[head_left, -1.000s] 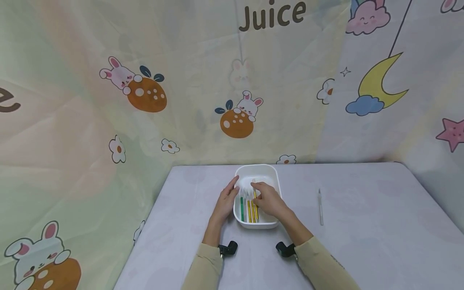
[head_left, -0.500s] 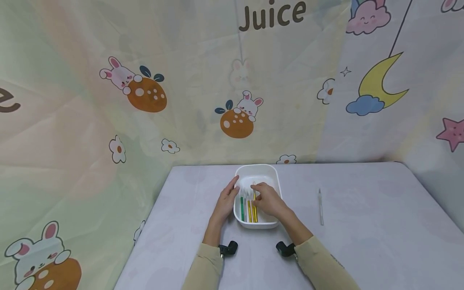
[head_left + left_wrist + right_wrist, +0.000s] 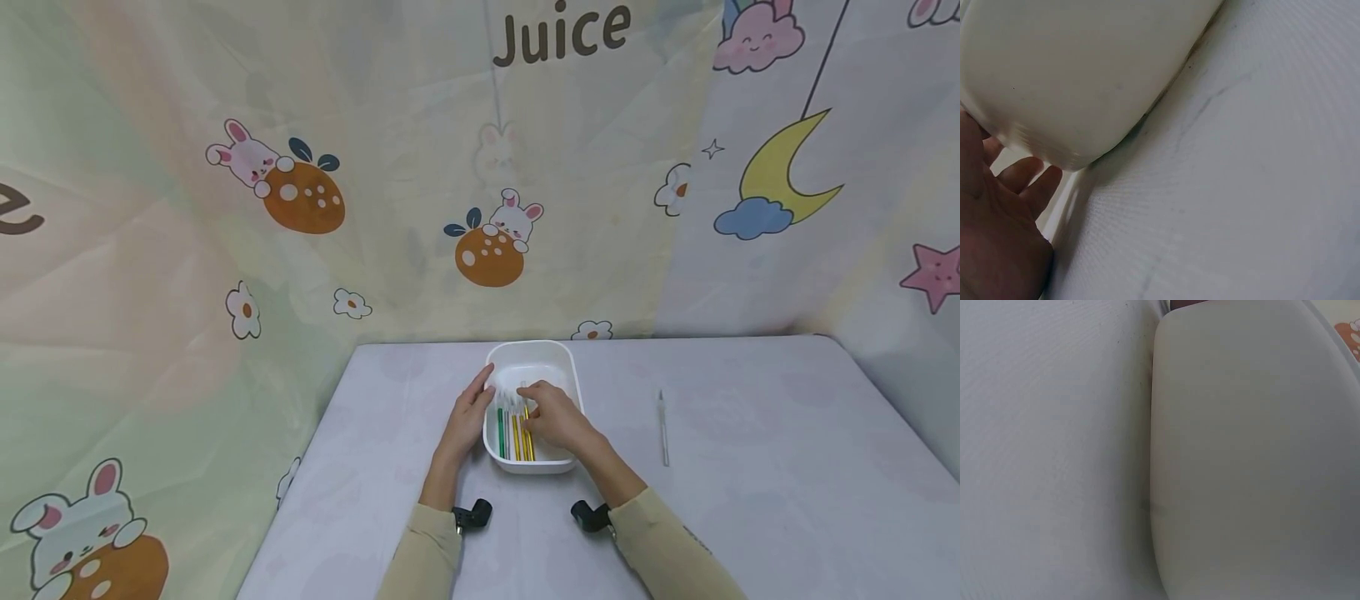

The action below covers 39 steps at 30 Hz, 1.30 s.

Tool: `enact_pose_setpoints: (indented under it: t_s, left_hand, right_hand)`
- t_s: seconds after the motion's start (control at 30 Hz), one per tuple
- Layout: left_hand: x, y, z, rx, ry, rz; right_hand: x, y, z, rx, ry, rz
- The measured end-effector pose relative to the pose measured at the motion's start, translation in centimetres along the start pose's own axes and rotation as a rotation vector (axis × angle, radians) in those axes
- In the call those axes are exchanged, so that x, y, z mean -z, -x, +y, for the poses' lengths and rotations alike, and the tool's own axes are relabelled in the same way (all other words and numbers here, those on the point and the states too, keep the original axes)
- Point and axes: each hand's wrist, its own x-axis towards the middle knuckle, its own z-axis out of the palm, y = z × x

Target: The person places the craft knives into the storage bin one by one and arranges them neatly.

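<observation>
A white tray [image 3: 540, 467] stands near the far edge of the table, holding a side-by-side row of slim pen-like sticks [image 3: 515, 437] with green, silvery and yellow barrels and clear upper ends. My right hand [image 3: 557, 414] reaches over the tray's right side and pinches a yellow pen-like stick [image 3: 529, 442] at the right end of the row. Its clear top is partly hidden by the fingers. My left hand [image 3: 467, 421] rests along the tray's left wall with fingers extended. In the left wrist view, the left hand's fingers [image 3: 1041, 187] lie against the tray's outside [image 3: 1085, 81]. The right wrist view shows only the tray's outer wall [image 3: 1247, 456].
A single clear pen-like stick [image 3: 663, 429] lies on the table [image 3: 765, 500] to the right of the tray. A printed cloth wall [image 3: 405, 167] stands behind the table. Black wrist cameras [image 3: 472, 515] sit at both wrists.
The right hand has moved slightly down, and the yellow stick's clear top has dropped lower behind its fingers. My left hand and the tray have stayed in place.
</observation>
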Motion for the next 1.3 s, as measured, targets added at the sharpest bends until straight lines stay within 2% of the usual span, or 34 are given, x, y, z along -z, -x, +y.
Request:
enact_pose_setpoints:
  t_s: [0.53,0.83,1.3]
  left_hand:
    - [0.04,0.09,0.23,0.007,0.011,-0.003]
    - [-0.02,0.0,0.04,0.01,0.02,-0.004]
    - [0.01,0.09,0.02,-0.008,0.022,-0.014]
  right_hand:
    - [-0.05,-0.16,0.04,-0.002,0.044,-0.034]
    - [-0.23,-0.09,0.03,-0.041,0.056,-0.056]
    - [-0.39,0.05,0.02,-0.045,0.067,-0.042]
